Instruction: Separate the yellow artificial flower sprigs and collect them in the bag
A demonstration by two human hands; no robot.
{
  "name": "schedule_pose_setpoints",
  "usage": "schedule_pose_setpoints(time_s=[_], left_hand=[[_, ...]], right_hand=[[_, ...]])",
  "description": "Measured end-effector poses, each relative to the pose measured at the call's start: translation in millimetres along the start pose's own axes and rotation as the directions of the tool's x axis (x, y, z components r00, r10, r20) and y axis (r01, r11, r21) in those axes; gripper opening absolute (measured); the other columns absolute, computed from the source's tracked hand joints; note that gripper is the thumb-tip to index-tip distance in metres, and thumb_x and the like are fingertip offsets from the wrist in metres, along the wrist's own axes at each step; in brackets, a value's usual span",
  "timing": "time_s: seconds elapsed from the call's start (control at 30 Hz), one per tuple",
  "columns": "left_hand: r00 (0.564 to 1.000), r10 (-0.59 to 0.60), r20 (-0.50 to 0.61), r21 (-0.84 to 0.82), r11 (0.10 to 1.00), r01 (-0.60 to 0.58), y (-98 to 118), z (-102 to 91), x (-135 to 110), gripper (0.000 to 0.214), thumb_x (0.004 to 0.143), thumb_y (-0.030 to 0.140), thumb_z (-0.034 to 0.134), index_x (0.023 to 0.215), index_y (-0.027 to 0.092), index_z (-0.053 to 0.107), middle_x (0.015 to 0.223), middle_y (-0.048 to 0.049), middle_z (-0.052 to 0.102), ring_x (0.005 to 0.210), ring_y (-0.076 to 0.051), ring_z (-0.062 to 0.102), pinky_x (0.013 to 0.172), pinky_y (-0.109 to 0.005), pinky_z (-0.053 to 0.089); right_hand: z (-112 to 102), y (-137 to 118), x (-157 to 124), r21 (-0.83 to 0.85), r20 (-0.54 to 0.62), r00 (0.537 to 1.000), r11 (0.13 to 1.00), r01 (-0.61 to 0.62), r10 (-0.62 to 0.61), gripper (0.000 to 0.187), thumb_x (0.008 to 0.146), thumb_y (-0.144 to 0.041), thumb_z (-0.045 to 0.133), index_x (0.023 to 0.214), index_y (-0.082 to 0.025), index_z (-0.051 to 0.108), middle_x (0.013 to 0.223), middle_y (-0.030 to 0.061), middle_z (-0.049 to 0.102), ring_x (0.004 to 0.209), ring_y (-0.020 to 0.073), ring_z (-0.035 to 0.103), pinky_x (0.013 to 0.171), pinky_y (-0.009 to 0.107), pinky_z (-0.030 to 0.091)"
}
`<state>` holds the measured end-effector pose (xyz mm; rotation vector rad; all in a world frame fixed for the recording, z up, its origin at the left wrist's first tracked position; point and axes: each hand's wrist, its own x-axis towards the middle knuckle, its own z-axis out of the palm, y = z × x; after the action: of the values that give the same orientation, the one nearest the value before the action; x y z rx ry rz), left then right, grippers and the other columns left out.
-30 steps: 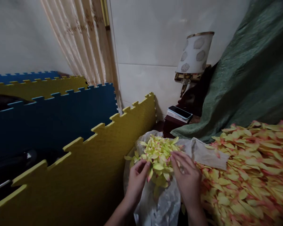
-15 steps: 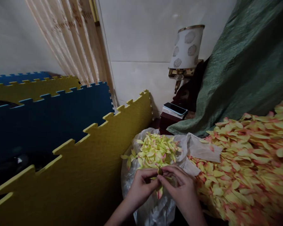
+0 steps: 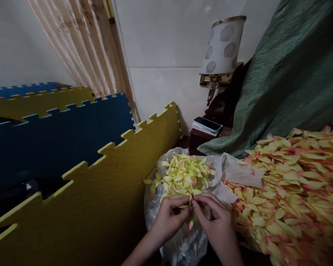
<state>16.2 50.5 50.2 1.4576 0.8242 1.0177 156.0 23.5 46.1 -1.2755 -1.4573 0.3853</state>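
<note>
My left hand (image 3: 170, 217) and my right hand (image 3: 215, 218) meet fingertip to fingertip above a clear plastic bag (image 3: 185, 249). Pinched between them is a yellow artificial flower petal piece (image 3: 190, 224), whose pink end hangs below the fingers. Most of that piece is hidden by my fingertips. Just beyond my hands, a heap of yellow-green artificial petals (image 3: 184, 171) with pink tips lies on the bag. To the right spreads a much larger pile of yellow and pink petals (image 3: 291, 199).
A yellow foam mat (image 3: 105, 199) stands on edge close by my left arm, with a blue mat (image 3: 58, 147) behind it. A phone (image 3: 208, 124) lies on a dark cabinet under a wall lamp (image 3: 224, 48). Green cloth (image 3: 280, 81) hangs at the right.
The petal piece has shifted slightly between my fingers, and my right fingertips have turned a little. The view has tilted down slightly; both hands stay in nearly the same place.
</note>
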Motion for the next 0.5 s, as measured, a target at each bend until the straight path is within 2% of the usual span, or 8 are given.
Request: schedule_pose_setpoints(time_s=[0.1,0.2,0.27,0.37,0.5], left_hand=[[0.994,0.109,-0.007,0.125,0.986,-0.107,2.6,4.9,-2.1,0.026,0.088,0.037,0.062,0.098,0.019,0.078,0.088,-0.0095,0.074,0.073,-0.018,0.065,0.067,-0.026,0.051],[0.985,0.171,0.003,0.204,0.964,-0.168,6.3,9.2,-5.2,0.025,0.091,0.033,0.058,0.09,0.018,0.079,0.077,-0.0077,0.071,0.071,-0.018,0.063,0.067,-0.026,0.049],[0.992,0.129,0.01,0.179,0.975,-0.129,7.4,10.1,-7.1,0.031,0.092,0.035,0.055,0.082,0.016,0.078,0.071,-0.007,0.066,0.065,-0.017,0.06,0.06,-0.024,0.047],[0.998,0.054,0.026,0.115,0.992,-0.057,7.2,8.1,-7.8,0.04,0.092,0.04,0.052,0.073,0.015,0.075,0.067,-0.0058,0.061,0.059,-0.015,0.054,0.052,-0.023,0.042],[0.997,0.039,0.067,0.103,0.994,-0.045,6.9,3.6,-5.2,0.041,0.089,0.045,0.057,0.069,0.015,0.075,0.063,-0.005,0.06,0.063,-0.016,0.053,0.056,-0.024,0.04]], right_hand=[[5.1,-7.0,-5.7,-0.222,-0.101,0.984,0.967,0.123,-0.148,0.013,0.086,-0.018,0.058,0.085,-0.021,0.07,0.082,0.0053,0.071,0.077,0.0186,0.069,0.076,0.03,0.056],[6.0,-12.0,-11.0,-0.272,-0.147,0.97,0.95,0.15,-0.195,0.013,0.085,-0.018,0.059,0.088,-0.021,0.071,0.081,0.0058,0.073,0.075,0.0197,0.07,0.074,0.031,0.058],[3.7,-12.2,-13.8,-0.194,-0.149,0.98,0.975,0.106,-0.136,0.012,0.084,-0.019,0.062,0.089,-0.021,0.072,0.082,0.0067,0.073,0.072,0.0199,0.071,0.068,0.029,0.06],[-1.9,-6.6,-16.4,0.043,-0.065,0.996,0.998,-0.052,0.054,0.012,0.081,-0.023,0.067,0.09,-0.02,0.074,0.088,0.0079,0.073,0.074,0.0205,0.072,0.066,0.028,0.063],[-7.8,2.8,-16.3,0.265,0.026,0.969,0.933,-0.245,0.247,0.011,0.075,-0.027,0.074,0.084,-0.022,0.076,0.088,0.0067,0.072,0.078,0.0203,0.071,0.069,0.027,0.062]])
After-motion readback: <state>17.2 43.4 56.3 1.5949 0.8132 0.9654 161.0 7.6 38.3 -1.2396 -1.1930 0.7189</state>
